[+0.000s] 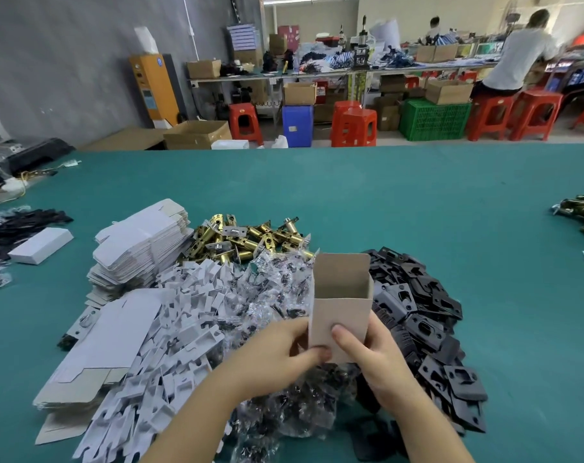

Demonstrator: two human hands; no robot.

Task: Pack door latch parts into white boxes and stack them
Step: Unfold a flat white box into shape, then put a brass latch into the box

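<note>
Head view shows both hands holding one upright white box above the teal surface. Its top is open, the far flap standing up, and its inside looks empty. Left hand grips the box's lower left side, thumb curled under the bottom corner. Right hand grips the lower right side, thumb pressed on the near face. Beyond the box lies a heap of brass latch bolts. Left of the box sit clear screw bags, white card inserts and a stack of flat box blanks. Right of the box lies a pile of black strike plates. One closed white box rests far left of the held one.
</note>
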